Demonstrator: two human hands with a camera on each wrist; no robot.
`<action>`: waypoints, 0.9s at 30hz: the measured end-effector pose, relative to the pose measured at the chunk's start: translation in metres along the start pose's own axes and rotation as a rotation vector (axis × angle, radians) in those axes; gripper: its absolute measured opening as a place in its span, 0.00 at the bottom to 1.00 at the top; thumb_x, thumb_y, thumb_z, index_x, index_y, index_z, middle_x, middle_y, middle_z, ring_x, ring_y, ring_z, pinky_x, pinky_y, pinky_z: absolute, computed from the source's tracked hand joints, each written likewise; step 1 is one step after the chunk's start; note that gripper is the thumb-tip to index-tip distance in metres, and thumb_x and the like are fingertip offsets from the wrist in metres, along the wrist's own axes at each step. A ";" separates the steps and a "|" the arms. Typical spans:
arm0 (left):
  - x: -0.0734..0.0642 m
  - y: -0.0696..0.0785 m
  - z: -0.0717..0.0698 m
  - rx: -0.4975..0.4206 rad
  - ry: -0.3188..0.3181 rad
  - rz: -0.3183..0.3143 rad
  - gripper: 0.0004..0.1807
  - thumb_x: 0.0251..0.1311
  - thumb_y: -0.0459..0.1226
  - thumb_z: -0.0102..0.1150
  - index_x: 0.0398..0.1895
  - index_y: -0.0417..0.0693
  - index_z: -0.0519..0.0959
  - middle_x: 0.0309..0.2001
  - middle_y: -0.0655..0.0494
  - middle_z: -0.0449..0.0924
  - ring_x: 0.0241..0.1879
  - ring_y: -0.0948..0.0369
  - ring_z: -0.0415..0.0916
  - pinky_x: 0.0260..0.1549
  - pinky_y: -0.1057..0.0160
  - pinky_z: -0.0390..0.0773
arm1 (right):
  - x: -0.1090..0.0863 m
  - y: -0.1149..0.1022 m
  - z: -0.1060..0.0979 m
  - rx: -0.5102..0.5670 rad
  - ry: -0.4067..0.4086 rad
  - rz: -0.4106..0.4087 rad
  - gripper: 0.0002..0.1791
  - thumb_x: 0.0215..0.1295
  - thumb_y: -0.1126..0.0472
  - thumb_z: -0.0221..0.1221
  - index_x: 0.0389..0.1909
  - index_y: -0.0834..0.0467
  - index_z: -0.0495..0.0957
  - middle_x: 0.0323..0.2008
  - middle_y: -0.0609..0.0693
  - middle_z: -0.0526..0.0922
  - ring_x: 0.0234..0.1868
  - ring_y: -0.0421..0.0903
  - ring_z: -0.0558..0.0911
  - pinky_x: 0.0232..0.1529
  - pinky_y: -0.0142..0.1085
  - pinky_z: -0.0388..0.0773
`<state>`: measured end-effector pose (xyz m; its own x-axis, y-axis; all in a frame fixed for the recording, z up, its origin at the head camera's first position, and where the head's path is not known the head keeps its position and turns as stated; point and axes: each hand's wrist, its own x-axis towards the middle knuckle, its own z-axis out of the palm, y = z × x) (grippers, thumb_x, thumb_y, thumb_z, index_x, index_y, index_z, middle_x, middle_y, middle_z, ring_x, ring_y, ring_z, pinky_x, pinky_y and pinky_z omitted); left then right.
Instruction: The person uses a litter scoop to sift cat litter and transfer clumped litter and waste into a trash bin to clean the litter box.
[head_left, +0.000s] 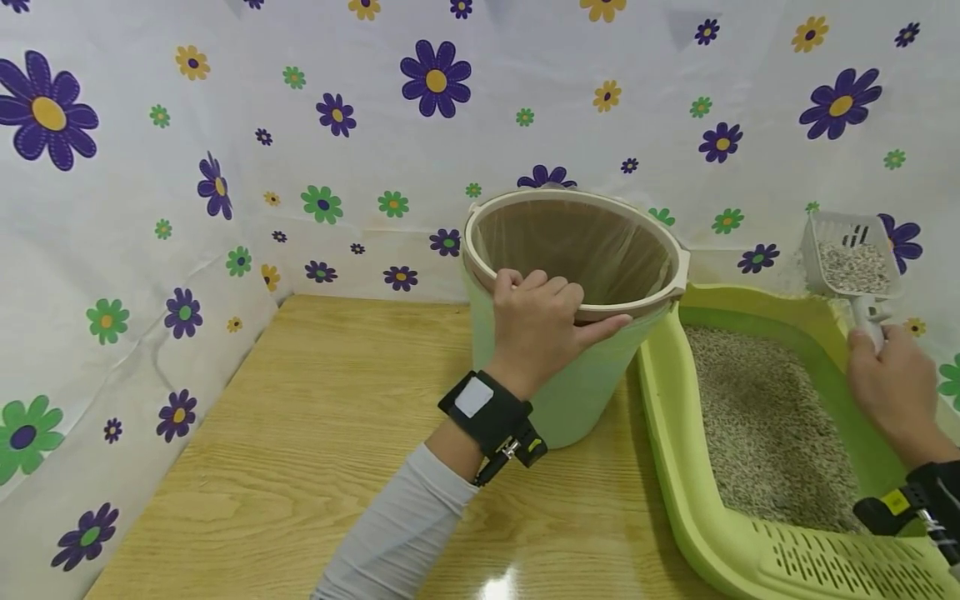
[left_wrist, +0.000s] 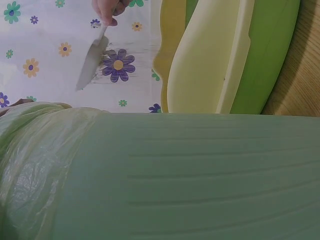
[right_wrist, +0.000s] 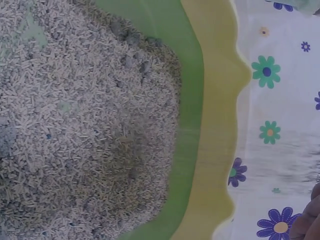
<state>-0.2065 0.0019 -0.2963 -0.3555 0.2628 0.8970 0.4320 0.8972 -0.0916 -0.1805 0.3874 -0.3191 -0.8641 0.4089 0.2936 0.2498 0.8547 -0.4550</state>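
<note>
Handling the loaded scoop and the bin

Location: The scoop is raised near the far edge of the litter box, well apart from the bin on its left. The bin stands on the counter, just beside the litter box, which holds a bed of pellets.

Hand state: The right hand is closed around the scoop's handle. The left hand grips the near side of the bin's rim ring, fingers hooked over the top, thumb extended along the outside.

Handling: The scoop appears to be stiff, light plastic; its load of litter is loose and should shift weight toward the basket end. Hold the handle firmly, close to the basket, and keep the basket level; fine grains may sift through the slots. The bin likely has thin, slightly flexible walls, smooth and light enough to slide. Take hold at the rim ring, where the edge is stiffest. The liner looks soft and easily torn; avoid pulling on it.
</note>
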 end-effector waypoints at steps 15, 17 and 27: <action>0.002 0.001 -0.004 -0.001 0.004 -0.003 0.35 0.47 0.73 0.50 0.07 0.55 0.63 0.10 0.63 0.64 0.17 0.63 0.65 0.33 0.56 0.65 | 0.002 0.006 -0.005 -0.045 -0.110 -0.035 0.26 0.73 0.52 0.33 0.39 0.75 0.62 0.25 0.63 0.66 0.17 0.51 0.68 0.16 0.40 0.63; 0.002 0.001 -0.004 -0.001 0.003 -0.002 0.35 0.47 0.73 0.50 0.07 0.55 0.63 0.10 0.63 0.64 0.17 0.63 0.65 0.33 0.56 0.65 | 0.000 0.012 0.001 -0.101 -0.180 -0.047 0.25 0.72 0.54 0.34 0.37 0.76 0.61 0.23 0.62 0.66 0.17 0.50 0.69 0.15 0.39 0.64; 0.000 0.001 -0.003 0.001 -0.019 0.006 0.35 0.48 0.73 0.49 0.07 0.56 0.64 0.10 0.64 0.65 0.18 0.63 0.66 0.34 0.56 0.65 | -0.023 0.018 0.023 -0.424 -0.291 -0.230 0.13 0.65 0.66 0.43 0.24 0.71 0.57 0.13 0.55 0.61 0.12 0.49 0.65 0.13 0.38 0.60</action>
<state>-0.2035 0.0021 -0.2948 -0.3686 0.2746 0.8881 0.4333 0.8960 -0.0972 -0.1664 0.3859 -0.3532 -0.9870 0.1428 0.0736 0.1424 0.9897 -0.0110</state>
